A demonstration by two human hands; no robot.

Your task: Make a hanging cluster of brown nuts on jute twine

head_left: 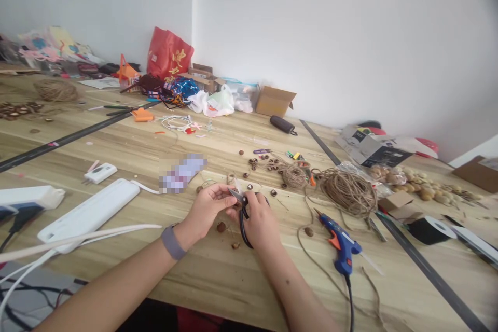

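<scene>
I see a big wooden table (210,285). On it sit a brown rope pile (349,192) and a blue glue gun (340,241). The right hand (264,220) wraps its fingers around black scissors (245,201), over the table. The left hand (208,210) curls by the blades (235,195); I can't tell if its fingers pinch anything. Little brown bits (221,226) lie near.

The bare left forearm (120,275) slants in from the lower left, its wrist (189,233) nearly straight; the bare left grip (209,207) points inward, thumb (224,202) extended beside bent fingers (223,188). The bare right forearm (298,285) slants from the lower right; the bare right grip (263,219) curls closed, back upward.
</scene>
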